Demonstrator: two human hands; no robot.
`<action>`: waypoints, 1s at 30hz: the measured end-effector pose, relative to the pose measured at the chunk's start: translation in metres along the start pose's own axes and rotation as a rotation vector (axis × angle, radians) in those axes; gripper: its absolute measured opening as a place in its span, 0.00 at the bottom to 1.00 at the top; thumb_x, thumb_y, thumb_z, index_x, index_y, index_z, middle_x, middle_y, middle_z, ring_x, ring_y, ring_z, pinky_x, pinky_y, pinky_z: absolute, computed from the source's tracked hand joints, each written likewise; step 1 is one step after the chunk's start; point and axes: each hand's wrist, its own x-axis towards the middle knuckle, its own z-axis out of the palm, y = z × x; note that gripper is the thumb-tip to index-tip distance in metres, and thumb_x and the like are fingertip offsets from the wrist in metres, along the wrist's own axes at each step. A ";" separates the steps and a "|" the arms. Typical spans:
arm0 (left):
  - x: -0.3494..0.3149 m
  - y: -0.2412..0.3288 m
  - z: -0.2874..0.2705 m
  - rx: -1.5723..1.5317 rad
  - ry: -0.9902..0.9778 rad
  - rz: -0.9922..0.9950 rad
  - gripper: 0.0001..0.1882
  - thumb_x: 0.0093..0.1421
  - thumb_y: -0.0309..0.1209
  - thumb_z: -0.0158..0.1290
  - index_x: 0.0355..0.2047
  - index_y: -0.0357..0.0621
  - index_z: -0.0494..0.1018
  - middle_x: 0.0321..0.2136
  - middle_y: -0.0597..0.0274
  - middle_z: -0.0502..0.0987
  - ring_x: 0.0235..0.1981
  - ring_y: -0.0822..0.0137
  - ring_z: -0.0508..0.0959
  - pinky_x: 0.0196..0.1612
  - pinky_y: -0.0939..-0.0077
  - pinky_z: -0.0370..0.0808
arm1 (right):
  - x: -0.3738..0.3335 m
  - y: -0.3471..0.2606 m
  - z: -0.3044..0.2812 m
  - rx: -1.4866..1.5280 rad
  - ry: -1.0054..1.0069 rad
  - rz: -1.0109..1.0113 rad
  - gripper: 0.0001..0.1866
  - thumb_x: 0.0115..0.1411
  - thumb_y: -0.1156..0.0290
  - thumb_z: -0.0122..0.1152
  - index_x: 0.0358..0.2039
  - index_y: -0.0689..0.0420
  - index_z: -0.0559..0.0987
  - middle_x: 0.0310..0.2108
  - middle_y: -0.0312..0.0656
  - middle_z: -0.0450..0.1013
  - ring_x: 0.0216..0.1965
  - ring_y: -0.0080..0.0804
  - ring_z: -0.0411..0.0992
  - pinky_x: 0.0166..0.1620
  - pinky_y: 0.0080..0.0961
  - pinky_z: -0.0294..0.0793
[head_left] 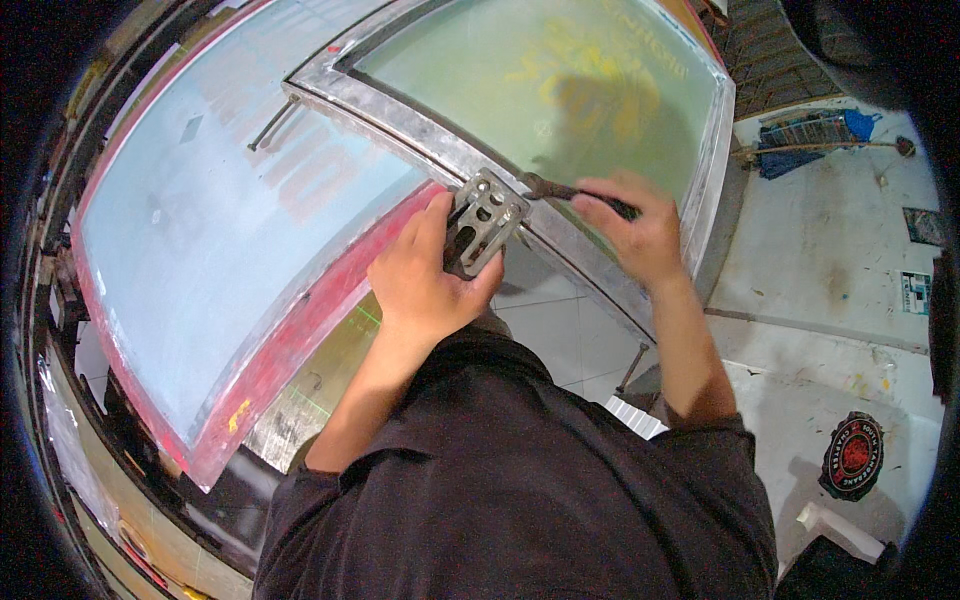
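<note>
Your dark shirt (520,470) fills the foreground. Beyond it lie the pale blue panel with a red edge (215,240) and the grey-framed green panel (480,85). The slotted metal block (487,222) sits between them in view, in front of where your two hands meet. The dark-handled tool (552,188) points at its right edge; whether the tip touches, you can't tell from here.

To work well, keep the block steady, bring the tool on with short, light strokes, and keep your left thumb clear of its path.

Your left hand (425,275) spreads thumb from fingers just the block's width, clamping its sides. Your right hand (638,228) has its fingers closed round the handle.
</note>
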 end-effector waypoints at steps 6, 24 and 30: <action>-0.001 0.000 0.001 0.001 -0.023 -0.031 0.34 0.39 0.41 0.61 0.47 0.41 0.67 0.32 0.53 0.76 0.29 0.53 0.78 0.30 0.63 0.74 | 0.052 0.015 0.001 0.087 -0.278 -0.019 0.10 0.44 0.71 0.70 0.28 0.58 0.81 0.23 0.37 0.74 0.27 0.22 0.69 0.33 0.19 0.66; 0.001 0.001 -0.001 0.069 -0.022 0.014 0.34 0.38 0.41 0.61 0.47 0.41 0.67 0.27 0.57 0.75 0.24 0.56 0.77 0.24 0.67 0.73 | 0.171 0.011 0.028 0.144 -0.792 -0.680 0.13 0.37 0.66 0.74 0.22 0.58 0.81 0.19 0.39 0.72 0.22 0.29 0.70 0.27 0.25 0.67; 0.003 0.001 -0.004 0.079 -0.048 0.004 0.34 0.38 0.42 0.60 0.46 0.41 0.68 0.25 0.58 0.73 0.23 0.57 0.76 0.23 0.68 0.72 | 0.188 -0.002 0.048 0.199 -0.890 -0.779 0.12 0.32 0.73 0.73 0.18 0.61 0.79 0.15 0.39 0.69 0.18 0.30 0.66 0.22 0.25 0.62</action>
